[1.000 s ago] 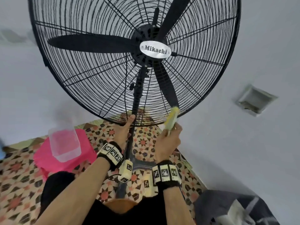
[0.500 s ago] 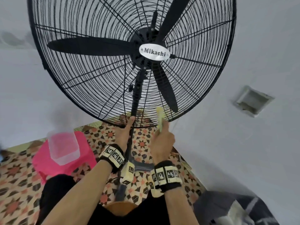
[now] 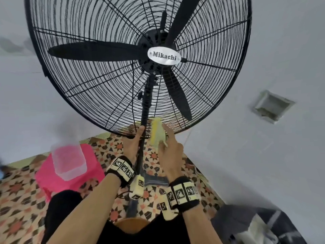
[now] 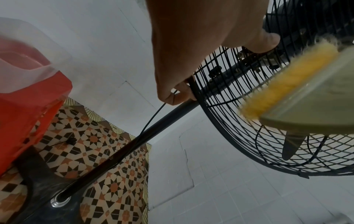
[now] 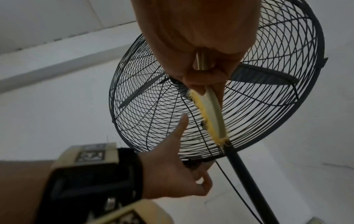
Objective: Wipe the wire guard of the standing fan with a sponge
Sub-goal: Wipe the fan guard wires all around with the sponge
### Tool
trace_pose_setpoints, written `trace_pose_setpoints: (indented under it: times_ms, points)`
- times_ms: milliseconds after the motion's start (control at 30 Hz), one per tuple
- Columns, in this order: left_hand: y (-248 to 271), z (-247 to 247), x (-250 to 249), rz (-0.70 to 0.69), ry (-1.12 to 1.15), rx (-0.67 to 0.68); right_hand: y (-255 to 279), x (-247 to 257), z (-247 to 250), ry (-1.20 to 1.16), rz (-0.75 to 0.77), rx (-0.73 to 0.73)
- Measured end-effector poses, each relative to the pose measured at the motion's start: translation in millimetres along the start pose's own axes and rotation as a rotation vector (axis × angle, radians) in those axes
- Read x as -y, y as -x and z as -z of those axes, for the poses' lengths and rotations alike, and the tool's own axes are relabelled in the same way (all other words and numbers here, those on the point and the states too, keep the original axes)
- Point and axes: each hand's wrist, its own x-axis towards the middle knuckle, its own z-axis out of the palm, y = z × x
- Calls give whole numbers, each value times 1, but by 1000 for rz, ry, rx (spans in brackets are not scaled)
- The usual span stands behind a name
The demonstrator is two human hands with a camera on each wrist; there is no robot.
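The black wire guard [image 3: 98, 88] of the standing fan fills the upper head view, its blades behind it. My left hand [image 3: 134, 143] grips the guard's bottom rim beside the pole [image 3: 146, 106], thumb up on the front wires; the left wrist view shows its fingers [image 4: 178, 94] curled round the rim. My right hand [image 3: 169, 150] holds a yellow-green sponge [image 3: 156, 132] upright against the lower wires, just right of the pole. In the right wrist view the sponge [image 5: 208, 112] lies edge-on across the guard [image 5: 268, 106], close to my left hand [image 5: 172, 174].
A pink stool [image 3: 73, 175] with a clear plastic container [image 3: 69, 161] on it stands at the left on the patterned floor [image 3: 17, 199]. A grey wall with a recessed box [image 3: 272, 106] is behind the fan. A dark bundle [image 3: 255, 226] lies at the bottom right.
My right hand has slid the sponge leftward along the guard's lower wires, toward the pole and my left hand. The left hand has kept its hold on the rim.
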Motion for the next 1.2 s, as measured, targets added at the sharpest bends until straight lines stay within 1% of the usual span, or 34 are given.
trace_pose_setpoints:
  times_ms: [33, 133, 167, 200, 233, 267, 333, 367, 400, 433, 500, 533, 567, 600, 667, 700, 733, 767, 800, 833, 900, 933, 967, 1033, 1067, 1100, 1133, 1200]
  points:
    - [1, 1, 0, 15, -18, 4, 0, 0, 3, -1, -5, -45]
    - [-2, 3, 1, 90, -53, 11, -12, 2, 14, 44, -87, -323]
    - [-4, 3, 2, 107, -51, 18, -17, 3, 15, 71, -124, -343]
    - [-5, 3, 3, 110, -44, 21, -21, 5, 13, 110, -170, -301]
    - [-6, 3, 3, 106, -35, 21, -21, 7, 9, 145, -195, -227]
    - [-5, 2, 2, 98, -23, 21, -18, 9, 5, 138, -182, -155]
    - [-3, 1, -1, 77, -20, 6, -6, 12, -4, 52, -76, -17]
    - [-3, 1, -2, 58, -33, 0, -2, 12, -3, 10, -27, 19]
    - [-3, 2, -2, 31, -39, 4, -2, 12, 1, -9, -10, -1]
    - [-2, 2, -2, 3, -47, 11, -6, 12, 7, -1, -34, -74]
    - [-3, 4, 0, -6, -36, 11, -17, 12, 17, 34, -132, -285]
    - [-4, 5, 2, 4, -30, 8, -22, 13, 18, 29, -140, -345]
    - [-3, 4, 2, 14, -28, 8, -25, 15, 17, 27, -115, -339]
    - [-3, 3, 1, 26, -37, 7, -26, 18, 13, 38, -75, -283]
    - [-4, 3, -1, 27, -61, -11, -25, 20, 4, 27, 11, -111]
    - [-4, 2, -2, 3, -60, -15, -24, 20, 2, 11, 40, -36]
    - [-4, 3, -3, -6, -46, 2, -23, 20, 3, -10, 51, 0]
    - [-5, 4, -3, -17, -26, 21, -24, 19, 8, -38, 32, -13]
    - [-5, 5, -3, -22, -8, 36, -27, 17, 12, -46, -11, -66]
    - [-6, 7, -2, -38, -5, 39, -30, 15, 17, -33, -58, -147]
    - [-9, 8, 2, -19, -43, 44, -34, 14, 20, 20, -109, -297]
    - [-13, 7, 5, -10, -42, 45, -34, 16, 19, 32, -100, -303]
    - [-14, 7, 6, 1, -55, 36, -32, 20, 15, 43, -77, -248]
    - [-17, 6, 7, 25, -80, 15, -26, 26, 3, 42, -21, -85]
    - [-15, 6, 4, 20, -85, 26, -24, 27, 0, 17, 2, -24]
    - [-13, 8, 3, 6, -104, 27, -22, 28, -1, -6, 16, -8]
    - [-10, 8, 3, -17, -100, 27, -22, 26, 2, -12, 15, -41]
    - [-3, 9, -3, -34, -81, 27, -26, 21, 9, -10, -36, -208]
